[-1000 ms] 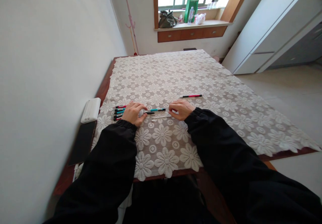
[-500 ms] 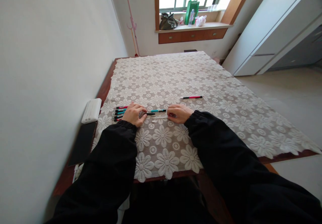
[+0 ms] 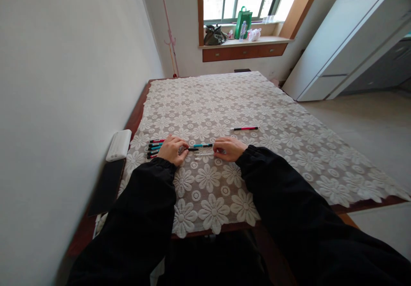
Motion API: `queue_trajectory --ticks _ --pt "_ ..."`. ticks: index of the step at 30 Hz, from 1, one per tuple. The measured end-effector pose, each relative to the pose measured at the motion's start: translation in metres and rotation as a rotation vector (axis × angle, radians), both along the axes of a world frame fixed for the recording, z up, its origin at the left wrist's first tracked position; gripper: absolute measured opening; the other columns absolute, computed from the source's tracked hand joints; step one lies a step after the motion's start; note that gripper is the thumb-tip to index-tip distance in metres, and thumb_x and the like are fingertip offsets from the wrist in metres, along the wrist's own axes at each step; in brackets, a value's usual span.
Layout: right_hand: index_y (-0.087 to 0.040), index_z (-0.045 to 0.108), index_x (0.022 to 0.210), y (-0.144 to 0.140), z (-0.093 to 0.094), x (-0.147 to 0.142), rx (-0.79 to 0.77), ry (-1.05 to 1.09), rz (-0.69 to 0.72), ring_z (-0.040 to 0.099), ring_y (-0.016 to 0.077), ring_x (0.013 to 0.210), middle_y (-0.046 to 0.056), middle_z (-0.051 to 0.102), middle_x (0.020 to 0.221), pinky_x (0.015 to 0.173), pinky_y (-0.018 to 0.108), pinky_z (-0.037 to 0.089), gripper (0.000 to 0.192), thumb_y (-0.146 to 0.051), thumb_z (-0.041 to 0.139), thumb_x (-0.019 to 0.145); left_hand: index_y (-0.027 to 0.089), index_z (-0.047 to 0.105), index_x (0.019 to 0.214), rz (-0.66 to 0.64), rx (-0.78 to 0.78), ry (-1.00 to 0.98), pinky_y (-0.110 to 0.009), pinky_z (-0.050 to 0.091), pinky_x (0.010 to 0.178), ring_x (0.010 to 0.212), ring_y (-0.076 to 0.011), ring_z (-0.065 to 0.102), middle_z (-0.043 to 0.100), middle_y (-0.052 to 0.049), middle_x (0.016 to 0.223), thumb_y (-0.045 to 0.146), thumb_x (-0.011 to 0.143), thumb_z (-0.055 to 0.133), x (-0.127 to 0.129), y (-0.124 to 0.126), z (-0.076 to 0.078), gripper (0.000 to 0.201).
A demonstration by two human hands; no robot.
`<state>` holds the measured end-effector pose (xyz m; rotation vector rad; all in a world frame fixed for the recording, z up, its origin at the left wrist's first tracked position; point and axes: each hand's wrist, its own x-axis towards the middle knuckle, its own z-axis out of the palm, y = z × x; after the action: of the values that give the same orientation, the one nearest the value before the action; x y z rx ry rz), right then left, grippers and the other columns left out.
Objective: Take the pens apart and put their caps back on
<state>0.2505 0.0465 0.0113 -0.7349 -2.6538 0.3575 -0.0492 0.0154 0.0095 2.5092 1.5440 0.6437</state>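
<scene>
The teal pen lies on the lace-covered tabletop, its long axis running left to right between the hands; no writing is legible. The left hand pinches its dark end; the right hand is curled closed on something I cannot make out.

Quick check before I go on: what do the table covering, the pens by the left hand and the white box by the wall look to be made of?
Table covering: white lace, openwork flower pattern showing brown underneath. Pens: probably plastic, glossy teal and red barrels. White box: seemingly smooth hard plastic, rounded corners.
</scene>
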Motion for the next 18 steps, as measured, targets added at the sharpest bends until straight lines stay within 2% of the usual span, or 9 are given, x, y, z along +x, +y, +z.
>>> queue_trajectory --ticks 5,9,14,18 --pt "-0.02 0.068 0.098 0.001 -0.006 -0.003 0.09 0.154 -0.255 0.061 0.0206 0.087 0.004 0.068 0.087 0.086 0.034 0.042 0.012 -0.029 0.06 0.094 0.023 0.075 0.091 -0.014 -0.012 -0.015 -0.055 0.028 0.123 0.112 -0.0278 0.063 0.075 -0.006 0.107 0.029 0.083 0.065 0.0 0.001 0.001 0.014" --pt "-0.022 0.069 0.111 0.006 -0.016 -0.005 0.032 0.095 -0.281 0.061 0.0234 0.095 0.005 0.069 0.096 0.091 0.037 0.044 0.024 -0.032 0.071 0.09 0.023 0.074 0.09 -0.019 -0.019 -0.018 -0.055 0.028 0.123 0.113 -0.0272 0.063 0.075 -0.006 0.107 0.028 0.083 0.066 0.001 0.001 0.001 0.012" --pt "-0.023 0.072 0.1 0.007 -0.02 -0.009 0.034 0.05 -0.311 0.059 0.0226 0.095 0.005 0.069 0.097 0.09 0.036 0.043 0.013 -0.033 0.069 0.093 0.024 0.073 0.09 -0.021 -0.021 -0.022 -0.054 0.028 0.123 0.114 -0.0273 0.063 0.075 -0.005 0.108 0.028 0.083 0.065 0.001 0.001 -0.001 0.012" --pt "-0.023 0.072 0.099 0.007 -0.019 -0.009 0.034 0.059 -0.303 0.059 0.0217 0.095 0.004 0.069 0.098 0.089 0.035 0.043 0.011 -0.031 0.068 0.094 0.024 0.074 0.09 -0.01 -0.018 -0.027 -0.054 0.026 0.124 0.113 -0.0268 0.063 0.074 -0.005 0.108 0.029 0.083 0.065 0.0 0.001 -0.001 0.012"
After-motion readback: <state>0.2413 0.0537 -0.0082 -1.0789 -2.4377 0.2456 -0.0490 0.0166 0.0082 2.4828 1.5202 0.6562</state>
